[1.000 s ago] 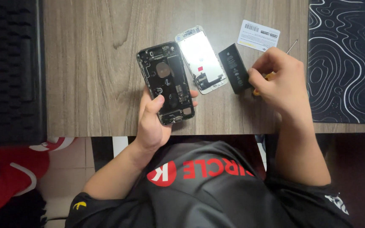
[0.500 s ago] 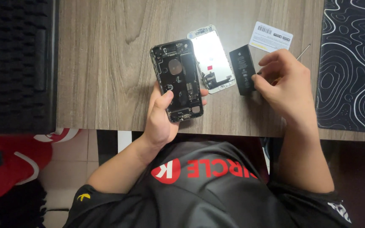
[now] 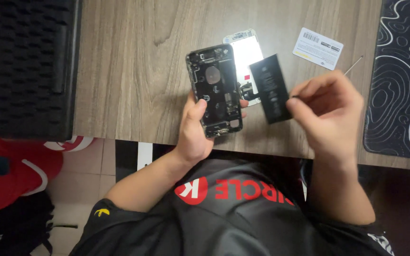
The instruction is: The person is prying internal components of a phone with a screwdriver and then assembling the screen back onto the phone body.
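Wooden desk (image 3: 134,71) underneath. Left hand (image 3: 196,128) grips opened phone housing (image 3: 215,90), insides up. Right of housing: black battery (image 3: 272,88) pinched by right hand (image 3: 329,114). Behind housing: white screen panel (image 3: 246,52) flat on desk.

Left hand (image 3: 196,128) gripping, thumb up; right hand (image 3: 329,113) pinching.
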